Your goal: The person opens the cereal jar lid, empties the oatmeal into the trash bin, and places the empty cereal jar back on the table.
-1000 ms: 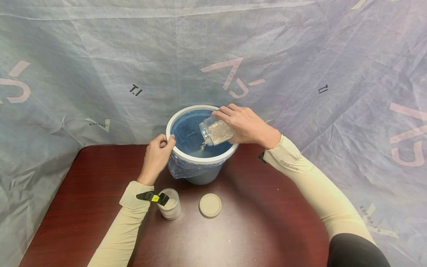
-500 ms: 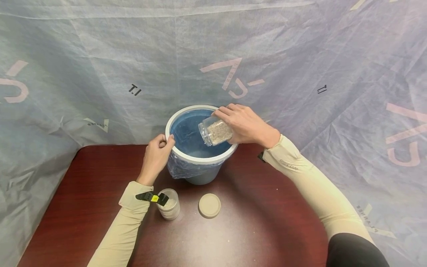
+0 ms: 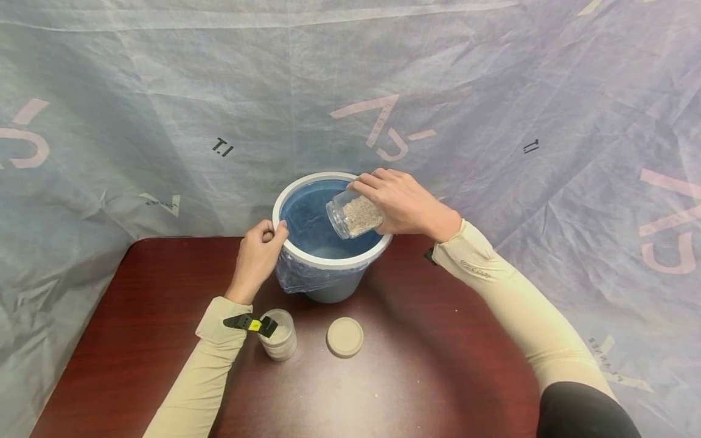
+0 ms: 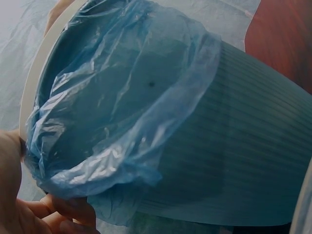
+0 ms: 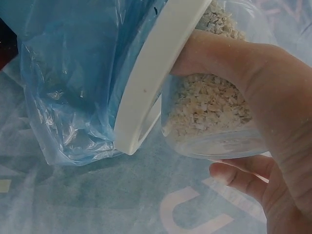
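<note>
Tipping over the bin mouth, a clear plastic jar half full of pale oat-like flakes (image 3: 355, 214) is held in the right hand (image 3: 402, 204), fingers and thumb wrapped round its base and wall; its open mouth points down and leftward, inside the rim line of a round grey ribbed bin with a white rim ring and blue plastic liner (image 3: 306, 252).

Risks, as judged: flakes may be scattered onto the dark red-brown wooden counter (image 3: 411, 365) if the jar mouth drifts outside the rim; the jar may slip, since its smooth wall is gripped near the base only; the bin may slide or tilt if the steadying grip is loosened; the liner (image 4: 122, 112), which hangs loose below the ring, may be pulled off.

Left hand (image 3: 256, 255): fingers curled against the white rim on the near-left side, thumb on the ring; bin held steady.

Appearance of jar: transparent, cylindrical, lidless; contents banked toward the mouth (image 5: 209, 105); no stream of flakes can be made out.

Also present: a second clear jar (image 3: 280, 337), upright, near the left forearm; a round beige lid (image 3: 345, 336) lying flat just beside it.
</note>
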Available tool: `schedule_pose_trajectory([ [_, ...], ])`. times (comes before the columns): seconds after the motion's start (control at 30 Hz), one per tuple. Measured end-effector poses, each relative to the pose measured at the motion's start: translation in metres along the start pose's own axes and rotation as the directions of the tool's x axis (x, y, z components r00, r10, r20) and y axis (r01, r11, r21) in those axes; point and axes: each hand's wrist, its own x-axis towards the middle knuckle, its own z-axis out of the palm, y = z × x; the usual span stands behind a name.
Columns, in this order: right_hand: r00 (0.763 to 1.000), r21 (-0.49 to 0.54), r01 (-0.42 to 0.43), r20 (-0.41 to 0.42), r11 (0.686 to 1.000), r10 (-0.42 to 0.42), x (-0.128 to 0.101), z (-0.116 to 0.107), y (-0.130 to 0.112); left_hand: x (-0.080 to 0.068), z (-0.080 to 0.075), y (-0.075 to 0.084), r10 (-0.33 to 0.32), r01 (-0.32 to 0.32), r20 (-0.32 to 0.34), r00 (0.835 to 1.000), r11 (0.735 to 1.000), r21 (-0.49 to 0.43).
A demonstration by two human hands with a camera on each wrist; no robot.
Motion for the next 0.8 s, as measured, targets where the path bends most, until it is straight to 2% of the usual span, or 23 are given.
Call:
schedule_pose_trajectory([
  [0.8, 1.0, 0.013, 0.001, -0.014, 1.0, -0.001, -0.0012, -0.0029, 0.0017, 0.0002, -0.0013, -0.0009, -0.003, 0.003, -0.001, 1.0, 1.0, -0.004],
])
